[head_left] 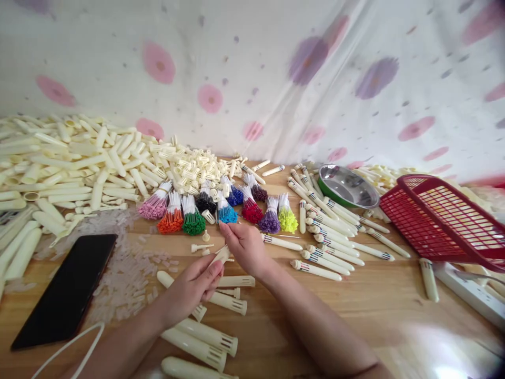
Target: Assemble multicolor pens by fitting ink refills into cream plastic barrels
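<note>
My left hand (197,284) is closed around a small cream plastic pen part (222,255), its upper end pointing up toward the right hand. My right hand (246,247) is pinched just above that part; whatever lies between its fingertips is too small or hidden to name. Behind the fingers stand bundles of thin pen refills with white stems and coloured ends, among them a light blue bundle (228,211), a green bundle (193,221) and a red bundle (251,210). Under and beside my left hand lie several cream pen barrels (207,337) with slotted ends.
Heaps of cream barrels (71,158) and slotted caps (189,163) fill the back left. A black phone (65,292) lies beside scattered clear tubes (126,268). To the right are assembled pens (331,234), a metal bowl (347,187), a red basket (445,216) and a power strip (469,295).
</note>
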The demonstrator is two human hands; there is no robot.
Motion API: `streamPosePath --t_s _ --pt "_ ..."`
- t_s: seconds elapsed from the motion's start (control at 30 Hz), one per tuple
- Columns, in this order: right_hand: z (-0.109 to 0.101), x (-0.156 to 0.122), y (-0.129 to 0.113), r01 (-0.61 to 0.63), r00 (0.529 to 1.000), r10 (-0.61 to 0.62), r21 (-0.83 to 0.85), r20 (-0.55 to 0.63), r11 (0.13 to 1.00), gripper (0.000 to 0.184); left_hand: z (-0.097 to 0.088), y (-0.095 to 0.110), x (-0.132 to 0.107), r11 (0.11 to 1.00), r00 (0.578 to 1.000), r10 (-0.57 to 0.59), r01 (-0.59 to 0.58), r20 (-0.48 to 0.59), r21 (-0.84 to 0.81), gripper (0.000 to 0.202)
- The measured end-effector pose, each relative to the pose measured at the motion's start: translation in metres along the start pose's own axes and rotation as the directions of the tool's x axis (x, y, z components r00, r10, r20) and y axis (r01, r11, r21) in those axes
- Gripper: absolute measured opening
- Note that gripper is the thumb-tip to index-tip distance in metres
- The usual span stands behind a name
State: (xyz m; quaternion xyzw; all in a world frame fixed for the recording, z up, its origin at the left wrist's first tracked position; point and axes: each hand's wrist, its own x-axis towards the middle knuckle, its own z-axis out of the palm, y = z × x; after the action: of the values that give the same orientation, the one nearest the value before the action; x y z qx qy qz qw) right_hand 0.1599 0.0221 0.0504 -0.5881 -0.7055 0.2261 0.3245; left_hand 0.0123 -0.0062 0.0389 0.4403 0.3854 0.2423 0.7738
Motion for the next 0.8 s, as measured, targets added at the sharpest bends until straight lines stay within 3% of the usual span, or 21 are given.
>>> streamPosePath --t_s 0.23,0.37,0.63,0.8 --pt "0.0 -0.001 0.006 0.176 0.983 -0.177 -0.024 -0.039 0.984 0.048 0.001 0.01 -0.005 0.966 0.974 -0.206 0.218 0.092 -0.14 0.044" --pt "0.003 0.0 0.009 0.219 0.974 -0.22 -0.028 -0.045 0.975 0.048 0.002 0.01 -0.005 0.952 0.965 -0.245 0.257 0.09 -0.166 0.044" --pt "0.008 0.005 0.006 0.004 1.0 -0.005 0.111 0.006 0.994 0.046 0.002 -0.002 0.003 0.997 0.998 -0.063 0.062 -0.006 -0.05 0.044" --pt "0.01 0.006 0.006 -0.058 0.998 0.053 0.16 0.036 0.985 0.044 -0.001 -0.011 0.004 0.998 0.997 0.011 -0.006 -0.073 0.069 0.04"
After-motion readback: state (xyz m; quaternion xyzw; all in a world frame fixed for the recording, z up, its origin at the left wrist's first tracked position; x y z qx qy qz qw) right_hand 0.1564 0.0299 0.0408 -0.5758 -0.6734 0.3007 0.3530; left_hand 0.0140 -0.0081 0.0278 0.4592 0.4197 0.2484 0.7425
